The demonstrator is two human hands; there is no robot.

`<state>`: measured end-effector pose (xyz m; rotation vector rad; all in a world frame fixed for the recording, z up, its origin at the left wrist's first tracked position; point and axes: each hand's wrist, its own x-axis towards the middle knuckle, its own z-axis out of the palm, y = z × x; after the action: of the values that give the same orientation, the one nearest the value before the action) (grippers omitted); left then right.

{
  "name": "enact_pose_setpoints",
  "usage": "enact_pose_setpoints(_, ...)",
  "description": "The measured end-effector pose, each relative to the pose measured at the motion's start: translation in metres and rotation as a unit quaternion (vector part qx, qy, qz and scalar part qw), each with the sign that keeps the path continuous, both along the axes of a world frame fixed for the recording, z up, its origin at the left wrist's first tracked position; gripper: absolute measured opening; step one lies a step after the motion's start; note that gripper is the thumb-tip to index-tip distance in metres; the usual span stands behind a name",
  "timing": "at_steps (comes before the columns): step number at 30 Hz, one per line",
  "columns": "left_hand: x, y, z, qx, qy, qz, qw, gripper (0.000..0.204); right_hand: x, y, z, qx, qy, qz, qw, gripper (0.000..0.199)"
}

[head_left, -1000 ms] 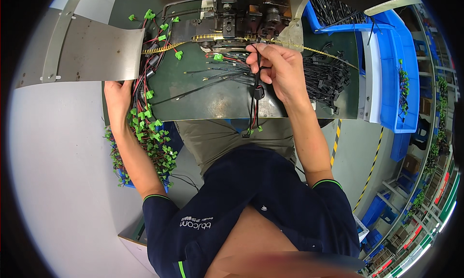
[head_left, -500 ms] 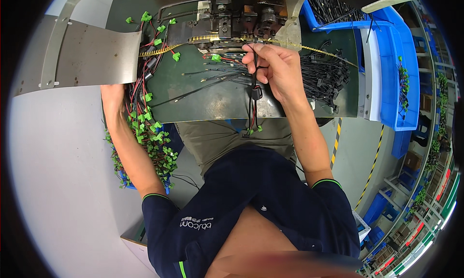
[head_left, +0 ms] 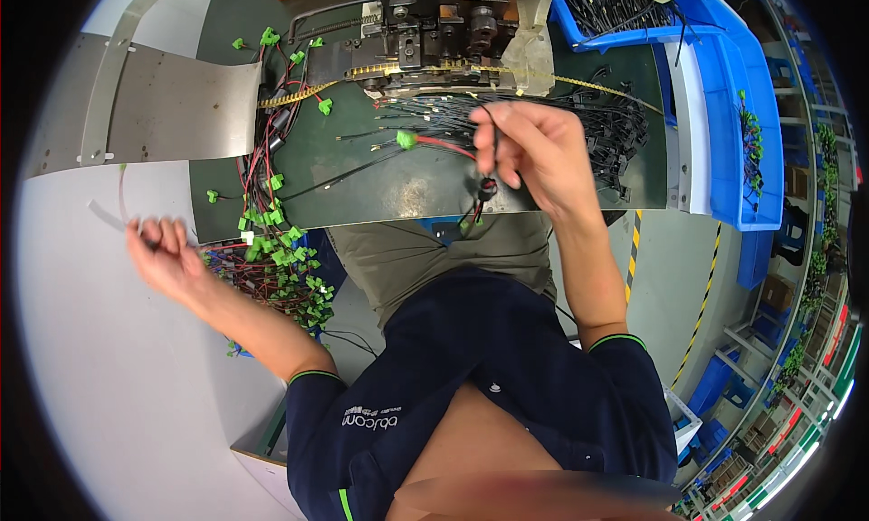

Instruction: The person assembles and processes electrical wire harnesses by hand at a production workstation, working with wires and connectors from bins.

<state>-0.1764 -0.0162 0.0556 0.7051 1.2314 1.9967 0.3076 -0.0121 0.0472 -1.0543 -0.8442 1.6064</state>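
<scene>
My right hand, in front of the press machine, pinches a wire harness. A black cylinder hangs on the harness below my fingers, and a red lead with a green connector sticks out to the left. More green ends dangle past the table's front edge. My left hand is out beyond the table's left edge, its fingers curled on a thin wire lead. The lead and a pale strip beside it are smeared by motion. Harnesses with green connectors hang in a heap near my left forearm.
The press machine stands at the back, with a yellow terminal strip running through it. Black wires lie piled on the green table. Blue bins stand at right, and a metal guard at left.
My left hand has come out from beside the metal guard and swung left, toward me, with a lead. My right hand has drawn the harness slightly away from the machine.
</scene>
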Motion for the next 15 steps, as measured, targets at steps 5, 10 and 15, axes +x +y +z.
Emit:
enact_pose_setpoints(5, 0.023, -0.064, 0.040, -0.125, 0.456, 0.298, 0.829, 0.024, 0.076, -0.071, 0.050, 0.031, -0.059, -0.051, 0.996, 0.028)
enact_pose_setpoints(10, 0.054, -0.100, 0.061, -0.092, 0.373, 0.039, 0.922, 0.032, 0.207, -0.128, 0.176, 0.231, -0.337, -0.178, 0.895, 0.029)
enact_pose_setpoints(15, 0.117, -0.099, 0.027, -0.076, 0.382, -0.059, 0.919, 0.027, 0.298, -0.115, 0.260, 0.167, -0.640, -0.193, 0.725, 0.035)
